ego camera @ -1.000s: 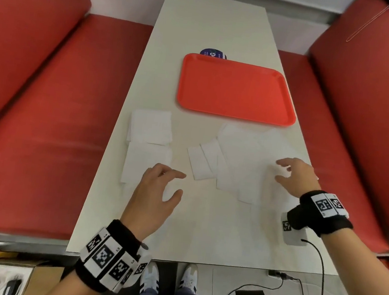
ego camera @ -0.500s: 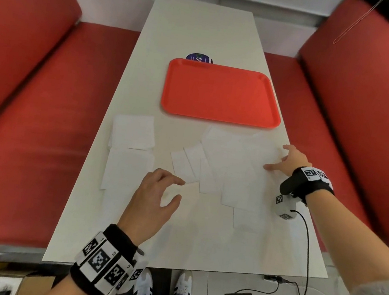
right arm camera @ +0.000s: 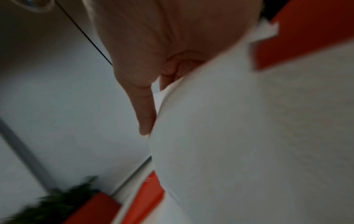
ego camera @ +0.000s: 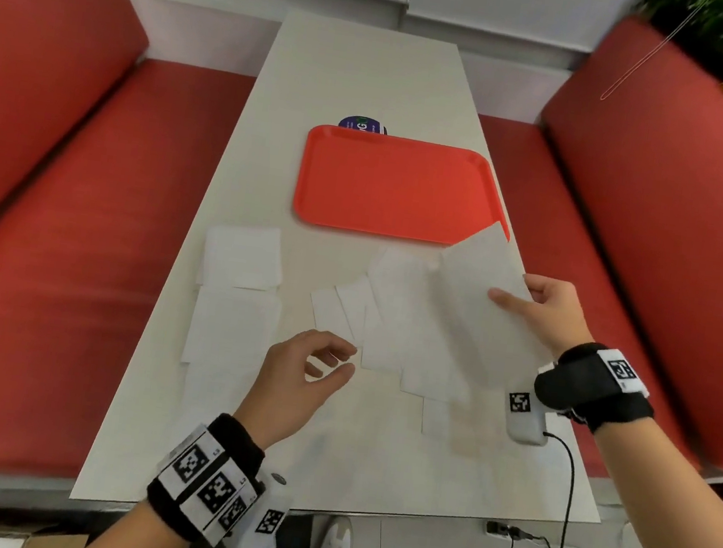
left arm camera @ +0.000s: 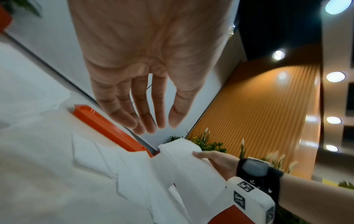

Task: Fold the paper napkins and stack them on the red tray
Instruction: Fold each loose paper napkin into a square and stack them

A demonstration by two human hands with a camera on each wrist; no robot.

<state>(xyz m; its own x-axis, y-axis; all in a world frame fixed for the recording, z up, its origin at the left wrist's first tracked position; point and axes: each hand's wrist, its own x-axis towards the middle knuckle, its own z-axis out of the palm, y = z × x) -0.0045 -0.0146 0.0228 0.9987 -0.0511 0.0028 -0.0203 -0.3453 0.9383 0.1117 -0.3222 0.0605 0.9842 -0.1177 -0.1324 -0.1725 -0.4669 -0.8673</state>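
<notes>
My right hand (ego camera: 525, 296) pinches the right edge of a large white napkin (ego camera: 477, 283) and holds it lifted, its far corner covering the near right corner of the red tray (ego camera: 388, 186). The same napkin (right arm camera: 249, 136) fills the right wrist view, and shows as the held napkin (left arm camera: 184, 159) in the left wrist view. More loose napkins (ego camera: 394, 323) lie spread on the table below it. My left hand (ego camera: 321, 360) hovers over the table near them, fingers loosely curled, holding nothing. In the left wrist view the left hand (left arm camera: 151, 118) has straight fingers. The tray holds nothing.
Two square napkins (ego camera: 243, 259) lie at the table's left side, one behind the other. A round blue sticker (ego camera: 362, 124) peeks out behind the tray. Red bench seats (ego camera: 59, 236) flank the white table (ego camera: 375, 70). A cable (ego camera: 571, 481) hangs from my right wrist.
My right hand has taken hold of the right napkin's edge and lifted it off the table toward the tray's corner. The left hand stayed about where it was.
</notes>
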